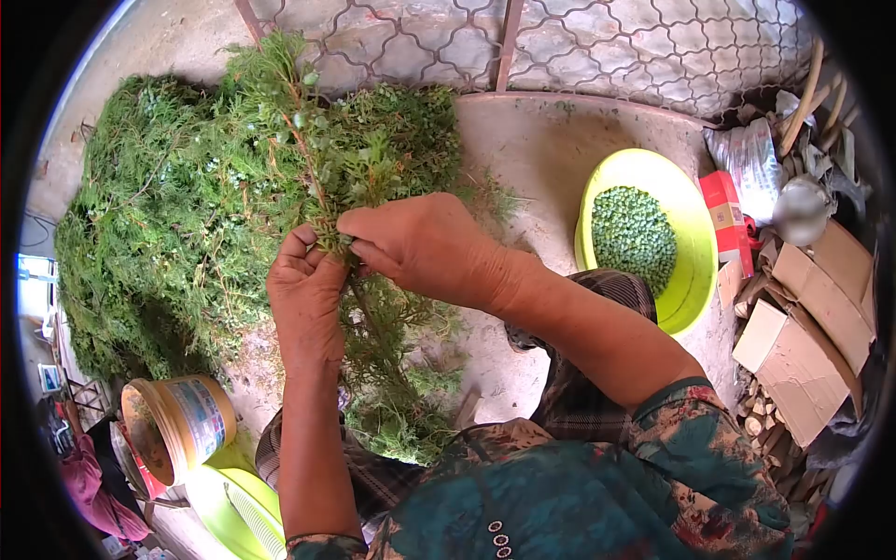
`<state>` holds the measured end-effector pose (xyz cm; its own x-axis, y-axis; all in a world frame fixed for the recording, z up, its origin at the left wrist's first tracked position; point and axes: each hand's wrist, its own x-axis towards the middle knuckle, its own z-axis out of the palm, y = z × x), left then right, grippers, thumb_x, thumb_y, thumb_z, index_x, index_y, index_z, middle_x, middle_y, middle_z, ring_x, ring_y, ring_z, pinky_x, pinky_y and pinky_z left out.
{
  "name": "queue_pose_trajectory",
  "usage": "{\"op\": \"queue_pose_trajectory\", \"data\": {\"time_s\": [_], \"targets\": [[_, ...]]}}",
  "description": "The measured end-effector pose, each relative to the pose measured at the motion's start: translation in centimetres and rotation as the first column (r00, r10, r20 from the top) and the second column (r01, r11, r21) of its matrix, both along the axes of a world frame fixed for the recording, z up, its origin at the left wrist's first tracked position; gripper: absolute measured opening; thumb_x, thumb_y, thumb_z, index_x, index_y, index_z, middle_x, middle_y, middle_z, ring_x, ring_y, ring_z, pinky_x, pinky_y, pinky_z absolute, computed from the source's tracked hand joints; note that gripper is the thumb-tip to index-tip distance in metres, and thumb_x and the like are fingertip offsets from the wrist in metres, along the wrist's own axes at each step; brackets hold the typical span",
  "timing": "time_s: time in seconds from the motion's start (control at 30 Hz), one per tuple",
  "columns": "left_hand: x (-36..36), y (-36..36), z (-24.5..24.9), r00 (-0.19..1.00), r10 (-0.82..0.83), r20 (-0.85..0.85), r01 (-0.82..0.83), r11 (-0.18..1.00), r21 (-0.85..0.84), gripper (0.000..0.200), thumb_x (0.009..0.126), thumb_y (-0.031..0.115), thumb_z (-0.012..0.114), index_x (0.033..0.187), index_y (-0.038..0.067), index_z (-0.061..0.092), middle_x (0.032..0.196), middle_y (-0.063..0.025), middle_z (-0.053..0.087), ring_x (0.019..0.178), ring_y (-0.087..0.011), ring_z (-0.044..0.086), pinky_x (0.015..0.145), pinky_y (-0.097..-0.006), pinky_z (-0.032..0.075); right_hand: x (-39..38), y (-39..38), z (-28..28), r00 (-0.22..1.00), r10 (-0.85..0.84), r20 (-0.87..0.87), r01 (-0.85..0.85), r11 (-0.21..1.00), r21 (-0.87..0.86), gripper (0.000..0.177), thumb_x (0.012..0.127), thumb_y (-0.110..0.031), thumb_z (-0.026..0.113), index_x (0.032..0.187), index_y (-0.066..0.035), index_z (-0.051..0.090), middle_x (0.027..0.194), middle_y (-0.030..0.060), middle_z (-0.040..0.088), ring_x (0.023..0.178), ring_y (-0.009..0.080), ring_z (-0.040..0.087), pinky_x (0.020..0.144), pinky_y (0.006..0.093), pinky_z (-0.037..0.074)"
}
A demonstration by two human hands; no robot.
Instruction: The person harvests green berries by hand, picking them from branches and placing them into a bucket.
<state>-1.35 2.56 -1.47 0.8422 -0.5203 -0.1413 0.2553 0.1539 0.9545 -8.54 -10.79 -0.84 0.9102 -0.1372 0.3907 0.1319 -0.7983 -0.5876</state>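
A leafy evergreen branch [313, 159] with scale-like foliage and small pale green cones stands upright in front of me. My left hand [308, 289] is closed round its stem. Close against it, my right hand [420, 245] pinches at the same branch, thumb and forefinger together on a small green cone at the stem. Behind both hands spreads a big heap of cut evergreen branches [159, 215]. To the right, a yellow-green basin [698, 252] holds many small green cones [635, 233].
A metal lattice [597, 47] runs along the back. Flattened cardboard [803, 336], a red box [726, 219] and chopped wood crowd the right side. At lower left are a tipped bucket [201, 420] and another green basin [219, 509]. Loose sprigs [401, 425] lie between my knees.
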Motion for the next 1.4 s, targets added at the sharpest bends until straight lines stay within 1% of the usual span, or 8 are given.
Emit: {"op": "queue_pose_trajectory", "data": {"time_s": [0.17,0.27,0.33,0.47,0.73,1.17,1.27,1.4], "targets": [[0.1,0.1,0.3,0.998,-0.054,0.044,0.052,0.998,0.034,0.020,0.082,-0.003,0.055,0.100,0.001,0.048,0.076,-0.0039,0.060,0.062,-0.0085,0.056,0.057,-0.0200,0.047,0.2,0.3,-0.8,0.999,0.008,0.037,-0.008,1.000,0.003,0.011,0.081,-0.015,0.053,0.089,-0.007,0.053,0.067,0.0112,0.058,0.060,0.0296,0.059,0.053,0.0374,0.046],[0.1,0.2,1.3,0.996,-0.092,-0.006,0.092,0.996,0.011,0.019,0.082,-0.002,0.055,0.099,0.002,0.050,0.080,-0.0038,0.061,0.064,-0.0084,0.056,0.058,-0.0195,0.046,0.5,0.3,-0.7,0.998,0.048,0.044,-0.065,0.692,0.719,0.011,0.085,-0.016,0.050,0.090,-0.006,0.051,0.062,0.0047,0.054,0.048,0.0184,0.052,0.043,0.0316,0.042],[0.1,0.4,1.5,0.992,-0.114,-0.055,0.113,0.993,-0.019,0.018,0.082,-0.002,0.055,0.098,0.003,0.051,0.082,-0.0037,0.061,0.066,-0.0083,0.056,0.059,-0.0193,0.046,-0.1,-1.1,0.6,0.917,0.330,0.225,-0.043,-0.478,0.877,0.014,0.088,-0.019,0.047,0.088,-0.005,0.052,0.060,-0.0012,0.047,0.043,0.0072,0.039,0.037,0.0231,0.032],[0.3,0.7,1.1,0.991,-0.102,-0.090,0.097,0.993,-0.064,0.017,0.081,0.003,0.059,0.097,0.004,0.052,0.084,-0.0031,0.061,0.068,-0.0078,0.055,0.062,-0.0187,0.044,-0.4,-1.5,2.2,0.928,0.294,0.227,-0.086,-0.423,0.902,0.016,0.089,-0.022,0.046,0.086,-0.007,0.052,0.061,0.0003,0.046,0.041,0.0045,0.030,0.036,0.0191,0.025],[-0.4,0.3,0.8,0.999,-0.045,-0.022,0.044,0.998,-0.042,0.021,0.078,-0.001,0.062,0.095,0.004,0.051,0.086,-0.0040,0.061,0.074,-0.0086,0.056,0.067,-0.0203,0.044,0.2,0.5,0.1,0.994,-0.044,0.101,-0.014,0.857,0.515,0.026,0.079,-0.019,0.053,0.093,0.003,0.056,0.073,0.0192,0.059,0.067,0.0336,0.058,0.063,0.0373,0.046],[0.0,0.6,1.8,0.999,-0.042,0.011,0.042,0.999,-0.015,0.024,0.076,-0.005,0.062,0.095,0.004,0.051,0.089,-0.0054,0.062,0.079,-0.0101,0.057,0.073,-0.0222,0.044,0.4,1.1,0.1,0.993,-0.058,0.100,0.000,0.863,0.505,0.016,0.080,-0.016,0.052,0.080,0.000,0.055,0.069,0.0194,0.055,0.066,0.0389,0.054,0.060,0.0423,0.044],[-0.1,0.7,2.2,0.999,-0.046,-0.012,0.046,0.998,-0.050,0.025,0.076,-0.006,0.061,0.096,0.003,0.050,0.089,-0.0050,0.062,0.078,-0.0096,0.057,0.072,-0.0214,0.044,0.3,1.2,0.4,0.982,0.120,-0.147,0.094,0.371,0.924,0.020,0.081,-0.017,0.055,0.078,0.002,0.053,0.068,0.0179,0.055,0.060,0.0349,0.053,0.058,0.0404,0.043],[0.3,0.5,1.7,0.997,-0.063,0.048,0.063,0.998,0.005,0.026,0.077,-0.006,0.060,0.098,0.003,0.049,0.088,-0.0046,0.061,0.077,-0.0086,0.056,0.069,-0.0197,0.044,0.9,1.9,-0.8,0.974,-0.154,0.165,0.074,0.909,0.409,0.023,0.082,-0.020,0.055,0.073,0.002,0.051,0.062,0.0151,0.050,0.053,0.0222,0.050,0.051,0.0343,0.041]]}}
